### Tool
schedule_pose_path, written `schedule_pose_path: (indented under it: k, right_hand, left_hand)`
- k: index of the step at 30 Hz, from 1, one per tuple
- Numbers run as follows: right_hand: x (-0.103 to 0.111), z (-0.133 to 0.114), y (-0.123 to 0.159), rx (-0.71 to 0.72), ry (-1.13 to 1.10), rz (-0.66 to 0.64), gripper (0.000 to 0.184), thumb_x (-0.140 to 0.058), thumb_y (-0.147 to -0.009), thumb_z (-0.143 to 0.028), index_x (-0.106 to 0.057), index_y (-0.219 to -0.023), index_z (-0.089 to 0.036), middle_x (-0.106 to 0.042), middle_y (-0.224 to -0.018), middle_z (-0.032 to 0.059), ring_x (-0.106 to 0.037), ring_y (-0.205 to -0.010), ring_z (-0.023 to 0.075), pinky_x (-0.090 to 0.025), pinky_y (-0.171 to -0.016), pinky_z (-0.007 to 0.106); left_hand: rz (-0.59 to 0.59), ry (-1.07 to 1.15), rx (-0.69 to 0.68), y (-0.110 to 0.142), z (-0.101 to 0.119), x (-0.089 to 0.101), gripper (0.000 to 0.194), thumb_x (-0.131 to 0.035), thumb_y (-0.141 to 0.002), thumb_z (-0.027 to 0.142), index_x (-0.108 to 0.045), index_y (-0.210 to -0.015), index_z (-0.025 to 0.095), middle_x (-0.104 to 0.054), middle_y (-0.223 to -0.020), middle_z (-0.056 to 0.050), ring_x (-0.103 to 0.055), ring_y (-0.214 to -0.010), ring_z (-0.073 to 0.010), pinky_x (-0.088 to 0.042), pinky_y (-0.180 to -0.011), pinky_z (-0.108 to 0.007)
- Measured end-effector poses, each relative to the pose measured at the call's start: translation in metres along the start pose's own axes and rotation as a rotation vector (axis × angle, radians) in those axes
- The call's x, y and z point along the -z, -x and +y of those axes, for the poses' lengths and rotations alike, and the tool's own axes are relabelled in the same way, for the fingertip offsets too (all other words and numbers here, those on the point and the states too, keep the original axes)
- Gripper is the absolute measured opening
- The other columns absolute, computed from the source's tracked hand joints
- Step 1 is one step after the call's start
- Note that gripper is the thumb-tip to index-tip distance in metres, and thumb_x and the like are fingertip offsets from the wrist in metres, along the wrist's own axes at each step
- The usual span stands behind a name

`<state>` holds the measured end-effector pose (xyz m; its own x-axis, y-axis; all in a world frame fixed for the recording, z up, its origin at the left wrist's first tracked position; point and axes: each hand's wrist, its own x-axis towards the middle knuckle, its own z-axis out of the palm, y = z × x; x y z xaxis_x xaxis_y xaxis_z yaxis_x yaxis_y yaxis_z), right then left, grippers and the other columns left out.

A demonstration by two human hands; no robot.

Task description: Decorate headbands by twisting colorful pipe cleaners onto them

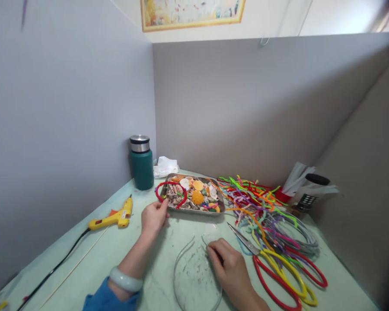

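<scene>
My left hand (pixel 154 217) pinches the lower edge of a red fuzzy pipe-cleaner ring (pixel 170 183), held over the left end of a metal tray (pixel 194 212). Shells and small coloured pieces fill that tray. Lower down, my right hand (pixel 228 263) has thumb and fingers closed at one end of a grey wire (pixel 174 272), bent into a large open loop on the table. The wire's other end lies free to the left. Right of this hand are scissors (pixel 246 242) with pointed silver blades; red and yellow handles overlap there.
A yellow glue gun (pixel 112 219) with a black cord and a thin stick (pixel 81 261) lie left. Behind stand a green flask (pixel 141 168) and a tissue pack (pixel 166 166). Tangled pipe cleaners (pixel 243 192), coiled grey wire (pixel 307 242) and a black-lidded jar (pixel 311 194) occupy the right.
</scene>
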<state>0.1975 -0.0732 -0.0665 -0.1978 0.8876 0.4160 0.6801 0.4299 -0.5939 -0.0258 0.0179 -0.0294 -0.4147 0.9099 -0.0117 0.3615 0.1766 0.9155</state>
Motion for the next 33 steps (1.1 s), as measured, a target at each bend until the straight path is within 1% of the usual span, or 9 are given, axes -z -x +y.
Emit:
schedule_pose_path:
  k: [3, 7, 10, 14, 17, 23, 28, 30, 33]
  right_hand:
    - [0.000, 0.000, 0.000, -0.004, 0.017, 0.001, 0.020, -0.042, -0.089, -0.025, -0.058, -0.077, -0.019, -0.058, -0.074, 0.0034, -0.056, -0.068, 0.0153, -0.039, -0.062, 0.024]
    - [0.000, 0.000, 0.000, -0.011, 0.045, -0.005, 0.021, -0.042, -0.088, -0.025, -0.059, -0.076, -0.019, -0.058, -0.074, 0.0038, -0.056, -0.067, 0.0153, -0.039, -0.062, 0.023]
    - [-0.002, 0.002, -0.001, -0.007, 0.056, -0.010, 0.022, -0.042, -0.088, -0.025, -0.059, -0.076, -0.019, -0.058, -0.073, 0.0037, -0.056, -0.067, 0.0153, -0.039, -0.062, 0.023]
    - [-0.003, 0.002, -0.001, -0.007, 0.043, -0.018, 0.021, -0.043, -0.088, -0.026, -0.060, -0.077, -0.019, -0.058, -0.073, 0.0037, -0.056, -0.068, 0.0153, -0.039, -0.062, 0.023]
    - [0.000, 0.000, -0.002, -0.026, -0.019, 0.005, 0.020, -0.045, -0.087, -0.028, -0.061, -0.079, -0.019, -0.059, -0.076, 0.0039, -0.056, -0.070, 0.0154, -0.039, -0.064, 0.023]
    - [0.006, -0.012, -0.016, -0.196, -0.359, 0.153, 0.019, -0.052, -0.083, -0.032, -0.062, -0.078, -0.017, -0.058, -0.073, 0.0025, -0.053, -0.066, 0.0135, -0.040, -0.059, 0.023]
    - [-0.006, -0.026, -0.038, -0.450, -0.926, 0.187, 0.035, -0.064, -0.070, -0.042, -0.061, -0.091, -0.014, -0.055, -0.063, -0.0022, -0.042, -0.045, 0.0069, -0.033, -0.039, 0.019]
    - [-0.010, -0.030, -0.045, -0.494, -1.040, 0.194, 0.039, -0.066, -0.068, -0.045, -0.062, -0.090, -0.013, -0.057, -0.064, -0.0014, -0.040, -0.040, 0.0048, -0.027, -0.035, 0.017]
    - [-0.013, -0.030, -0.051, -0.524, -1.068, 0.245, 0.040, -0.064, -0.068, -0.049, -0.062, -0.084, -0.012, -0.057, -0.063, -0.0006, -0.040, -0.038, 0.0040, -0.023, -0.033, 0.016]
  left_hand:
    - [-0.006, -0.037, -0.044, -0.002, 0.000, 0.005, 0.039, -0.052, -0.072, 0.047, -0.055, -0.046, 0.018, -0.050, -0.034, 0.000, -0.041, -0.029, -0.0121, -0.031, -0.039, -0.024]
    - [-0.019, -0.042, -0.083, 0.005, 0.002, 0.009, 0.039, -0.047, -0.076, 0.044, -0.057, -0.050, 0.018, -0.045, -0.030, 0.002, -0.044, -0.033, -0.0137, -0.032, -0.042, -0.023]
    - [-0.014, 0.003, -0.145, 0.010, 0.007, 0.010, 0.037, -0.045, -0.078, 0.047, -0.057, -0.057, 0.018, -0.049, -0.034, 0.003, -0.047, -0.037, -0.0137, -0.035, -0.046, -0.023]
    - [-0.002, 0.084, -0.301, 0.019, 0.013, 0.007, 0.032, -0.045, -0.080, 0.047, -0.055, -0.067, 0.019, -0.062, -0.053, 0.003, -0.050, -0.040, -0.0113, -0.038, -0.048, -0.021]
    - [-0.010, 0.043, -0.390, 0.028, 0.013, 0.002, 0.031, -0.045, -0.082, 0.046, -0.054, -0.067, 0.020, -0.059, -0.049, 0.004, -0.050, -0.041, -0.0108, -0.038, -0.048, -0.020]
    - [-0.079, 0.003, -0.494, 0.045, 0.011, -0.012, 0.029, -0.046, -0.083, 0.044, -0.057, -0.070, 0.020, -0.054, -0.042, 0.006, -0.050, -0.039, -0.0111, -0.038, -0.049, -0.020]
    - [-0.173, 0.092, -0.440, 0.057, 0.015, -0.020, 0.028, -0.048, -0.080, 0.046, -0.058, -0.072, 0.020, -0.062, -0.050, 0.003, -0.053, -0.041, -0.0118, -0.042, -0.050, -0.020]
    - [-0.213, 0.149, -0.401, 0.060, 0.016, -0.023, 0.029, -0.051, -0.078, 0.047, -0.057, -0.073, 0.020, -0.063, -0.053, 0.002, -0.053, -0.041, -0.0121, -0.042, -0.049, -0.021]
    - [-0.298, 0.246, -0.317, 0.059, 0.016, -0.025, 0.032, -0.054, -0.074, 0.051, -0.057, -0.074, 0.019, -0.063, -0.054, 0.001, -0.053, -0.041, -0.0125, -0.041, -0.047, -0.021]
